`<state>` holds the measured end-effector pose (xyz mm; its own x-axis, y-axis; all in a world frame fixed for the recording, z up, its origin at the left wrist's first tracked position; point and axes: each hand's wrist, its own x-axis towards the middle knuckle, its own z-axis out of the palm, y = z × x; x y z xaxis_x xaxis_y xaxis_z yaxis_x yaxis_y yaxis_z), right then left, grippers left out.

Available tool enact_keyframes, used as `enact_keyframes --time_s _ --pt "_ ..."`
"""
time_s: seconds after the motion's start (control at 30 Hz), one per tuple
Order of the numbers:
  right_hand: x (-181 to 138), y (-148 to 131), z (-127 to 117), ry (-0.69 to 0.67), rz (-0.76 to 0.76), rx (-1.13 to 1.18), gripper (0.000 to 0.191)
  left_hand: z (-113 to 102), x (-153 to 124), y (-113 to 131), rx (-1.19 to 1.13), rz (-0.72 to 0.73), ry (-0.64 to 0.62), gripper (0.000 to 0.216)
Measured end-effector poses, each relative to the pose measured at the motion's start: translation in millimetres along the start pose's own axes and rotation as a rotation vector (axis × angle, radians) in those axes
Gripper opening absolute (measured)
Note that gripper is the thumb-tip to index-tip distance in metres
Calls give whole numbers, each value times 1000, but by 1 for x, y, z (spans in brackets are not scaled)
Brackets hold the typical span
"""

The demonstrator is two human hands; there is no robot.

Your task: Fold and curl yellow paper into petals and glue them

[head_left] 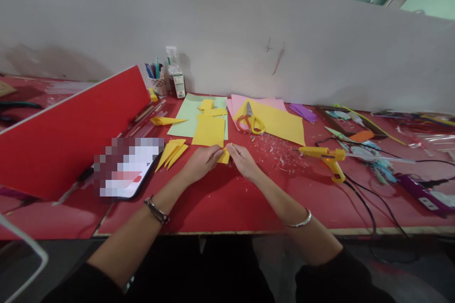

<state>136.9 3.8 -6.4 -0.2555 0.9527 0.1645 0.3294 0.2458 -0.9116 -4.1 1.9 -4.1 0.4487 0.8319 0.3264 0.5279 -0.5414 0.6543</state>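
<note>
Between my two hands is a small piece of yellow paper (223,156), pinched at its edges above the red tabletop. My left hand (203,162) has its fingers closed on the paper's left side. From the other side, my right hand (243,161) grips the upper right edge with thumb and fingers together. Just beyond them lies a yellow paper sheet (209,131), partly over a pale green sheet (181,122). Several folded yellow paper points (172,153) rest left of my left hand, and a rolled yellow cone (167,121) lies farther back.
Scissors (250,122) lie on a large yellow sheet (284,123) over pink paper. At right are a yellow glue gun (325,154), its cable and a purple power strip (426,194). A phone (137,175) and a slanted red board (74,137) stand left. Paper scraps dot the table.
</note>
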Motion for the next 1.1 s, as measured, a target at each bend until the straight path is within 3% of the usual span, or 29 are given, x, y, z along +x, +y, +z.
enact_keyframes --time_s 0.23,0.5,0.63,0.93,1.1 --pt "0 -1 -2 -24 -23 -35 54 -1 -2 4 -250 -80 -15 27" --pt "0 -1 -3 -28 -17 -80 54 1 -1 3 -207 -54 29 28" --pt "0 4 -2 -103 -34 -91 55 -1 -1 3 -206 -90 86 24" --pt "-1 1 -4 -144 -105 -55 54 -1 -1 3 -499 -184 30 22" --pt "-1 -1 -4 -178 -118 -108 51 -2 0 4 -522 -194 42 20"
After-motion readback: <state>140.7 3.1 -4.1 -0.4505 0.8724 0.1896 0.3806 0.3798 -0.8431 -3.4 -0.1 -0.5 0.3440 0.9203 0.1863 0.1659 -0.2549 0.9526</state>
